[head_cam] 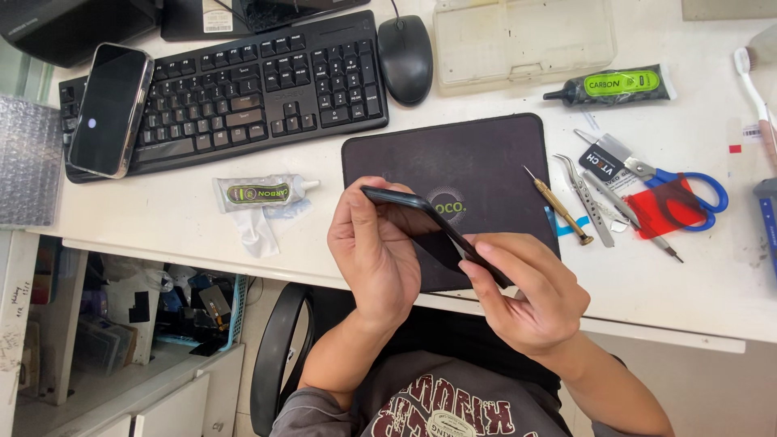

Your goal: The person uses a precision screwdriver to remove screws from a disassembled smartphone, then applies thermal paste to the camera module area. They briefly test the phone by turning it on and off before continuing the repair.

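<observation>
Both hands held a thin black smartphone edge-on in the lower middle of the frame, above the front edge of the white counter. The left hand gripped the phone's upper left end, its fingers curled over the top edge and the thumb lying along the near side. The right hand was closed on the lower right end, the thumb pressed along the phone's edge and the fingers folded beneath. The phone slanted from upper left to lower right and partly covered a dark rectangular mat that lay on the counter behind it.

To the right of the mat lay a brass-handled pick, a pair of metal tweezers, a slim screwdriver, blue-handled scissors and a red translucent film piece. A black glue tube with a green label lay in the upper right, below a clear plastic compartment box. A white toothbrush lay at the far right edge.

To the left of the mat sat a squeezed clear glue tube. A black computer keyboard filled the upper left, with a second dark-screened phone resting on its left end and a black mouse to its right. A sheet of bubble wrap sat at the left edge.
</observation>
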